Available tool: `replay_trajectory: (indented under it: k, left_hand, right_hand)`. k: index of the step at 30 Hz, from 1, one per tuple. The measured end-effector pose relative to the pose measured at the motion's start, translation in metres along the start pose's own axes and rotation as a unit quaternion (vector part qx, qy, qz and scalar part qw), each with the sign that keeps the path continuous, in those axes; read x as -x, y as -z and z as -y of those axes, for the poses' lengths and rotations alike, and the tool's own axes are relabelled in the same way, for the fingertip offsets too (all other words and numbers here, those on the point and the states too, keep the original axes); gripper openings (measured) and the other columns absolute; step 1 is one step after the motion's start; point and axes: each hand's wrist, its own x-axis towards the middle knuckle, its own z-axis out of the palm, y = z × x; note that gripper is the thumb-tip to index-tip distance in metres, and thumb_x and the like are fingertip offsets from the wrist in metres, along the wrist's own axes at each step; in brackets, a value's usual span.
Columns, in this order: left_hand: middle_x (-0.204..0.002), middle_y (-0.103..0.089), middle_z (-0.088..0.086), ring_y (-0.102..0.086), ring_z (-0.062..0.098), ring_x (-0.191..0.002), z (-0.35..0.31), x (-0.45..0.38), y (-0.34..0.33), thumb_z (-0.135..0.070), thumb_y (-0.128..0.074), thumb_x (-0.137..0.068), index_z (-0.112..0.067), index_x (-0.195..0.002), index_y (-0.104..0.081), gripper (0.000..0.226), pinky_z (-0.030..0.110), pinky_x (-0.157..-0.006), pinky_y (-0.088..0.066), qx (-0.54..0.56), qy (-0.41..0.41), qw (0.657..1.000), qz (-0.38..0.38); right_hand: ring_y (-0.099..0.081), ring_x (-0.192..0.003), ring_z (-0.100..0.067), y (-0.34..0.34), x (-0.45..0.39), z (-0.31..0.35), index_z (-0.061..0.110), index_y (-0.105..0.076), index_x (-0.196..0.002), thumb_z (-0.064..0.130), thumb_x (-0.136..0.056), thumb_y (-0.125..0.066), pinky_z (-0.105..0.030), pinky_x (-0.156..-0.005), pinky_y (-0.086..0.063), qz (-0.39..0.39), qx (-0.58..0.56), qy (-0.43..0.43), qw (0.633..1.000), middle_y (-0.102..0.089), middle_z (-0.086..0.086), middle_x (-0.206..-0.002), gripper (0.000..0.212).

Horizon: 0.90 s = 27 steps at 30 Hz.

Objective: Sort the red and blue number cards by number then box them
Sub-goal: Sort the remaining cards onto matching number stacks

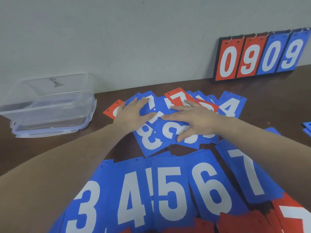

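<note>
A loose heap of red and blue number cards point(232, 105) lies in the middle of the brown table. My left hand point(133, 113) and my right hand point(193, 118) rest flat on the heap, fingers spread, holding nothing. Under them show a blue 8 point(148, 140), a blue 3 point(171, 130) and a red 7 point(176, 98). Nearer to me lies a row of blue piles: 3 point(85, 206), 4 point(131, 199), 5 point(171, 194), 6 point(210, 187) and 7 point(247, 172). Red cards point(289, 216) lie at the bottom right.
A clear plastic box point(50, 105) stands at the left on its lid, against the wall. A flip scoreboard point(259, 56) reading 0 9 0 9 leans on the wall at the back right. More blue cards point(307, 126) peek in at the right edge.
</note>
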Motion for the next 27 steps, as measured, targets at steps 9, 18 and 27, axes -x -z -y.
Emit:
replay_trajectory:
  k: [9,18,27]
  left_hand:
    - [-0.132,-0.061,-0.014,-0.047,0.016,-0.13,-0.011,0.011,-0.002,-0.057,-0.064,-0.089,-0.038,-0.137,-0.051,0.053,0.041,-0.116,-0.022,0.084,0.014,0.99,-0.113]
    - [-0.096,-0.063,-0.04,-0.055,0.013,-0.122,-0.015,0.036,0.027,-0.069,-0.077,-0.059,-0.064,-0.106,-0.056,0.052,0.043,-0.104,-0.041,0.325,0.066,0.933,-0.137]
    - [-0.122,-0.069,-0.006,-0.07,0.023,-0.105,-0.023,0.074,0.05,-0.016,-0.077,-0.087,-0.045,-0.101,-0.063,0.035,0.049,-0.078,-0.062,0.512,0.057,0.84,-0.169]
  right_hand:
    - [-0.01,-0.153,-0.014,0.001,0.007,0.011,0.071,-0.018,-0.142,0.079,-0.079,-0.055,-0.029,-0.12,0.005,-0.054,0.0,-0.019,0.998,-0.027,0.008,-0.164,0.073]
    - [-0.042,-0.136,-0.01,0.006,0.027,0.038,0.066,-0.009,-0.144,0.056,-0.091,-0.066,-0.032,-0.108,-0.036,-0.075,-0.021,-0.036,0.996,-0.045,0.017,-0.152,0.078]
    - [-0.05,-0.125,-0.007,0.006,0.041,0.061,0.06,-0.014,-0.151,0.03,-0.093,-0.072,-0.021,-0.091,-0.049,-0.088,-0.128,-0.105,0.982,-0.042,0.022,-0.152,0.087]
